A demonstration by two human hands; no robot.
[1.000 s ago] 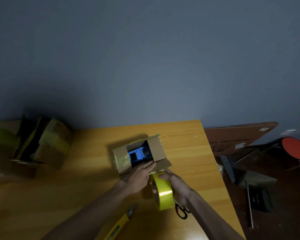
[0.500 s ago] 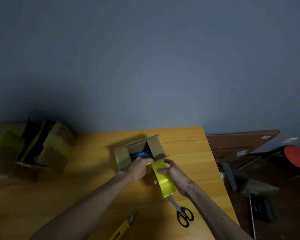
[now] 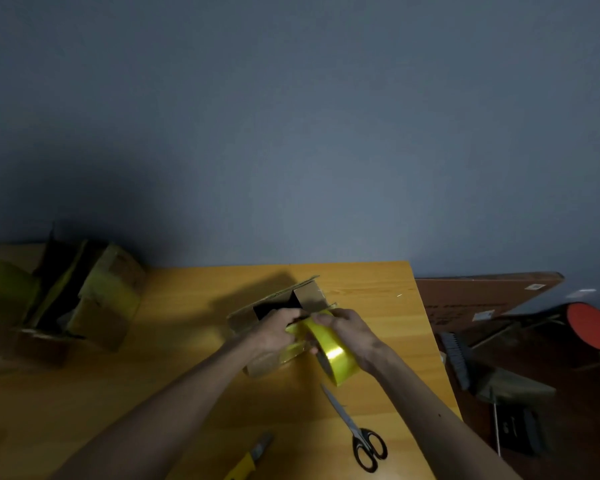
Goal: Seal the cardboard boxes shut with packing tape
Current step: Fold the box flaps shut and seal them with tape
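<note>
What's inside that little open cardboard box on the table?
Only a dark opening shows in the cardboard box, between its raised flaps. The left hand and the yellow tape roll, held by the right hand, cover the rest, so its contents cannot be told.

One open box mid-table. Heap of boxes far left, number unclear. One tape roll. One scissors, one knife, near edge. Two hands: left hand, right hand. One red stool far right.
</note>
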